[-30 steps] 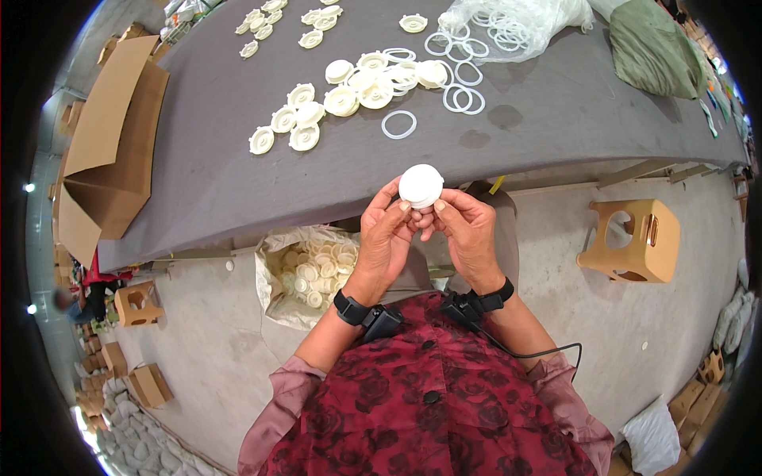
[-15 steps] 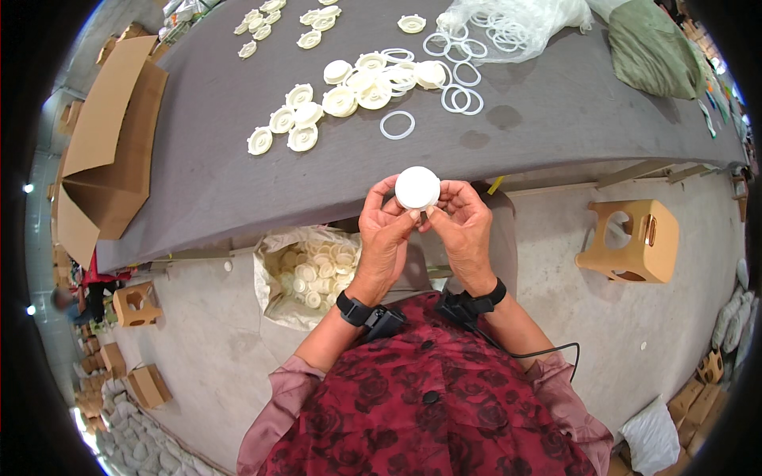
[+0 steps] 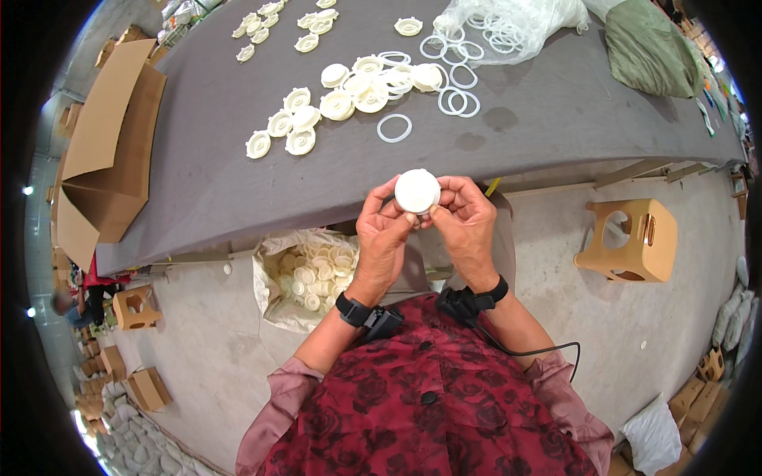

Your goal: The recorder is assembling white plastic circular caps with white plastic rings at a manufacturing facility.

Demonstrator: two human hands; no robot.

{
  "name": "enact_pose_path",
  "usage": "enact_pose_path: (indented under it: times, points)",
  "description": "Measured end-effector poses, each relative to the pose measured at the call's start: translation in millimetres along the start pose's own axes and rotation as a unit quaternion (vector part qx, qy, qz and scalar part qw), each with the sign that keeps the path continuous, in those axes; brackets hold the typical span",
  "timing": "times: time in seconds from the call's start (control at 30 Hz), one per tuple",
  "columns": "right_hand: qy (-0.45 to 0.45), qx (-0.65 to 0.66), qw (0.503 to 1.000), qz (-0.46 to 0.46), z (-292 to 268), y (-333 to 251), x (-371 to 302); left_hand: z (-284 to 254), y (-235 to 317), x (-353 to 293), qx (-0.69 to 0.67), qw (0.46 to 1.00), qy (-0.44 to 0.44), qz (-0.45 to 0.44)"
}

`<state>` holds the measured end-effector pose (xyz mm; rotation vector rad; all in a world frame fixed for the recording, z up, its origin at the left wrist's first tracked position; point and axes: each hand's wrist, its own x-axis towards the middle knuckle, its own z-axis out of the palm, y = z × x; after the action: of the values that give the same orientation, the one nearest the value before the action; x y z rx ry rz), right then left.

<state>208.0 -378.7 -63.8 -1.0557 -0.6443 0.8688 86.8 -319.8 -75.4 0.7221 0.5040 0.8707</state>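
Between my two hands, just off the near edge of the table, is a round white plastic cap [image 3: 417,190], its smooth face up. My left hand [image 3: 382,230] grips its left rim with thumb and fingers; my right hand [image 3: 467,226] grips the right rim the same way. Whether a ring sits on the cap cannot be told. Beyond my hands, a loose translucent ring [image 3: 394,128] lies on the grey table [image 3: 238,182]. A cluster of cream caps [image 3: 337,105] with more rings among them lies farther off. Several rings spill from a clear plastic bag [image 3: 528,32].
An open cardboard box [image 3: 111,151] stands at the left. Below the table edge, a sack [image 3: 270,297] full of caps sits on the floor. A tan stool [image 3: 635,242] stands at the right, and green cloth [image 3: 651,51] lies at the table's far right.
The cap has tilted slightly between my fingers, and its rim shows more. Both hands keep their hold and stay nearly in place.
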Motion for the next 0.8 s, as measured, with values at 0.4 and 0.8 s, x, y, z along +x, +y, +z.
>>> enact_pose_path:
  times: [0.4, 0.8]
  points:
    - [-0.027, -0.006, 1.0, -0.013, -5.3, -12.1, 2.2, -39.9, 16.9, 3.4, 0.07, 0.994, -0.072, -0.033]
    - [-0.162, -0.075, 0.981, 0.071, -22.4, -20.3, -6.6, -49.1, 45.2, -7.7, 0.221, 0.963, -0.156, 0.02]
